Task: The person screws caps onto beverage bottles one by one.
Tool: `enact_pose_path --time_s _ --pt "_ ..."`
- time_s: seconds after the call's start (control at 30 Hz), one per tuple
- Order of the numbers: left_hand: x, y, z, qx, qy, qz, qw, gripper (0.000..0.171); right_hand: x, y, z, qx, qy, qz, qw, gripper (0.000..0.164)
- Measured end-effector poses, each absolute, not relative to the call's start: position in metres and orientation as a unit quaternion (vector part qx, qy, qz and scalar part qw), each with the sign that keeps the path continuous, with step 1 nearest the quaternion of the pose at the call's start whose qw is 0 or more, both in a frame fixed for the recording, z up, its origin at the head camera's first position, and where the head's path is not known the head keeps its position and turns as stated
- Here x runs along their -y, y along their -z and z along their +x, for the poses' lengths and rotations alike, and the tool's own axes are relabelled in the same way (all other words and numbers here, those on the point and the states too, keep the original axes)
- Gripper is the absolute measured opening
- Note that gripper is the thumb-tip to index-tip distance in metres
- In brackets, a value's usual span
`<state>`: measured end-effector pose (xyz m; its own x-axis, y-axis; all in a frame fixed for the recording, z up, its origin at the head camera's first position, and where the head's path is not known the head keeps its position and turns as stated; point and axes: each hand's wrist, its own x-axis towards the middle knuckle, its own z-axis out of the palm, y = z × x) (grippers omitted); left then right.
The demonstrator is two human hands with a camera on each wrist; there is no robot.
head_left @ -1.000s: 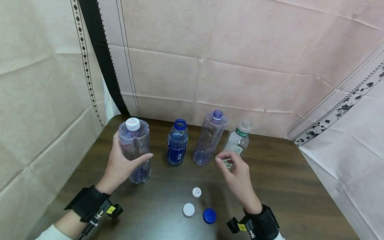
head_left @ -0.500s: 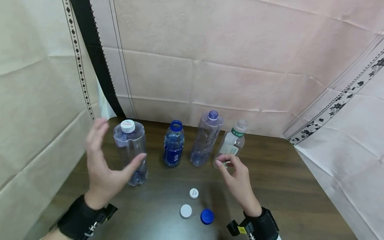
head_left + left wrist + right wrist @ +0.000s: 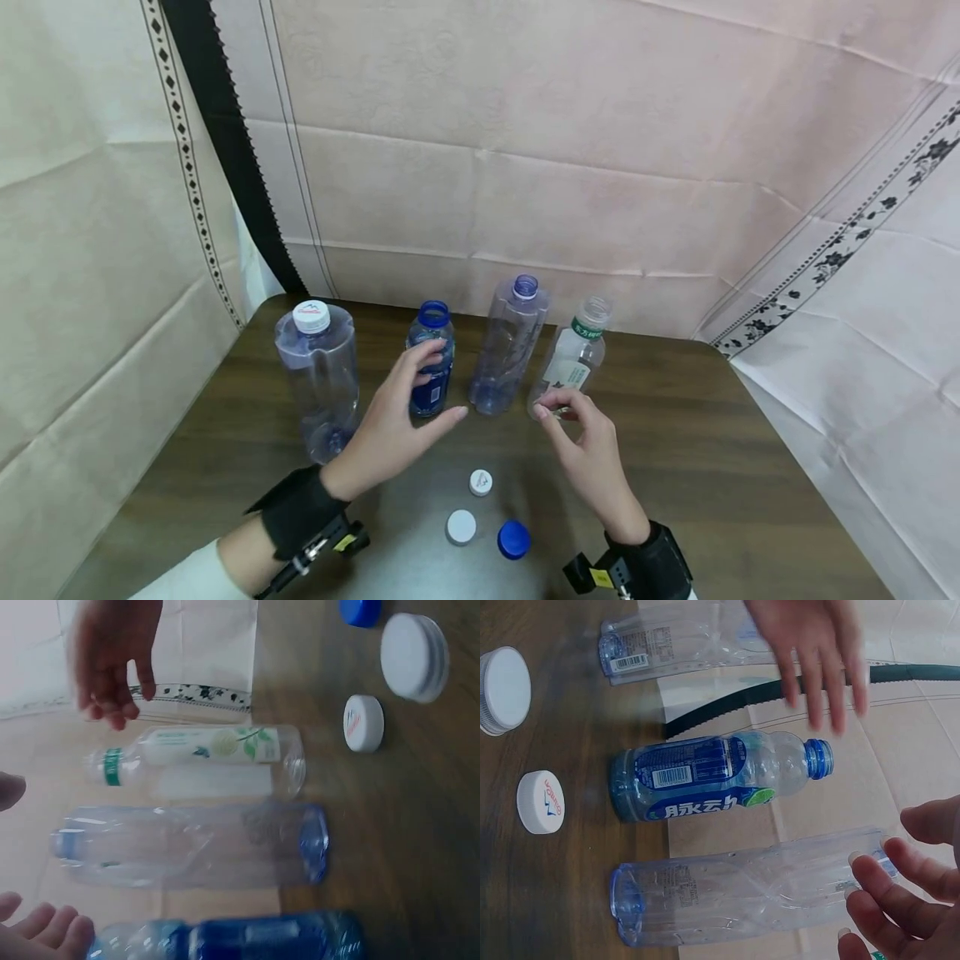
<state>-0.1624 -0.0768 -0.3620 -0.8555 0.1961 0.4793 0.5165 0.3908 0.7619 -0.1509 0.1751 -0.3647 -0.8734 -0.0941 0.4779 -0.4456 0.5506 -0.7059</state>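
My left hand (image 3: 390, 437), thumb and fingers spread, reaches in front of the blue-labelled plastic bottle (image 3: 429, 398), overlapping it in the head view; the right wrist view shows a gap between them. That bottle has an uncapped blue neck (image 3: 820, 759). My right hand (image 3: 592, 450) hovers with loosely bent fingers and nothing between them, in front of the clear bottle with a green neck band (image 3: 573, 354). Between these stands a tall, bluish uncapped bottle (image 3: 507, 346). The large bottle (image 3: 318, 379) at the left wears a white cap (image 3: 311, 317).
On the wooden table (image 3: 712, 483) lie a small white cap (image 3: 481, 482), a larger white cap (image 3: 461, 527) and a blue cap (image 3: 513, 540), in front of the bottles. A pale patterned cloth (image 3: 487, 200) hangs behind the table and along its sides.
My left hand has let go of the large white-capped bottle and moved right, to the blue-labelled bottle. My right hand has stayed almost still.
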Motion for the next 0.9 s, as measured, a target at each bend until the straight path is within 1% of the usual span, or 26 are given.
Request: enact_pose_path --time_s 0.1,0.2,0.4,0.57,0.8,0.9 --pt "0.063 0.362 -0.177 0.822 0.517 -0.208 0.121 0.079 -0.175 0.365 -0.15 0.859 -0.447 0.157 0.195 0.01" --pt "0.047 0.358 -0.193 0.82 0.525 -0.2 0.106 0.081 -0.174 0.364 -0.149 0.859 -0.445 0.162 0.196 0.01" --pt "0.02 0.349 -0.228 0.817 0.54 -0.178 0.099 0.091 -0.172 0.365 -0.15 0.855 -0.444 0.179 0.2 0.009" --pt "0.008 0.346 -0.252 0.806 0.56 -0.167 0.097 0.099 -0.173 0.364 -0.151 0.857 -0.442 0.178 0.197 0.009" --pt "-0.002 0.349 -0.268 0.808 0.566 -0.151 0.055 0.113 -0.175 0.364 -0.15 0.858 -0.443 0.174 0.192 0.008" --pt "-0.005 0.352 -0.271 0.81 0.565 -0.149 0.053 0.113 -0.175 0.366 -0.149 0.859 -0.443 0.173 0.187 0.008"
